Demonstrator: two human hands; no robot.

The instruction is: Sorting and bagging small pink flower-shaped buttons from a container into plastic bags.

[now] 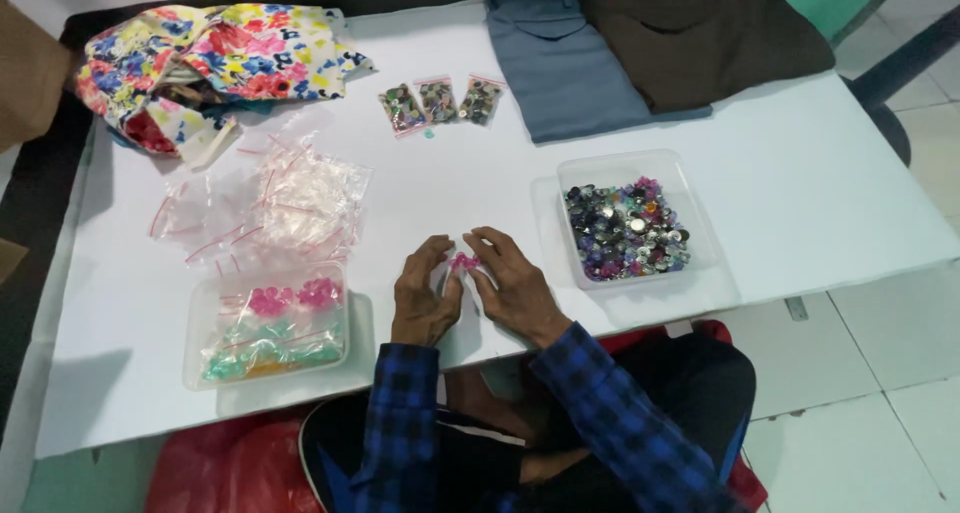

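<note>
1. White table stands over a tiled floor, and a person in a blue checked shirt sits at its near edge.
2. Both hands rest on the table, close together, and grasp a small bag of pink buttons between them.
3. Left hand pinches the bag from the left side; right hand pinches it from the right with bent fingers.
4. Right of the hands is a clear tray of mixed buttons.
5. Left of them is a tray of filled bags, with a pile of empty bags behind it.
6. Farther back lie three small bags, a flowered cloth, and folded grey and brown cloths.
</note>
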